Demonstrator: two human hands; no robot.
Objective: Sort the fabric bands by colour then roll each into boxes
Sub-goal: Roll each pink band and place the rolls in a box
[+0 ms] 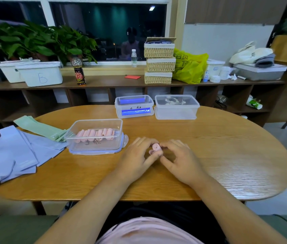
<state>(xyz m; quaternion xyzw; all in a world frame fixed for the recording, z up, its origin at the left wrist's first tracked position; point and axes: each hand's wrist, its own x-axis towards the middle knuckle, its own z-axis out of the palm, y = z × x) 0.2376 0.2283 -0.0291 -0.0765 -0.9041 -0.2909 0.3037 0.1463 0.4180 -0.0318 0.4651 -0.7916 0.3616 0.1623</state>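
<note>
On the round wooden table (227, 155), a nearly rolled pink band (156, 147) sits near its middle, pinched between our left hand (137, 159) and right hand (179, 159). We should keep the coil tight, then lay it in the box (119, 125) just left, beside the pink rolls (95, 134).

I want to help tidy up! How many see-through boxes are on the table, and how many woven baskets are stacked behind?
Clear: 3 (pink-roll box, blue-tinted box, right box)
Woven baskets: 3
Total: 6
</note>
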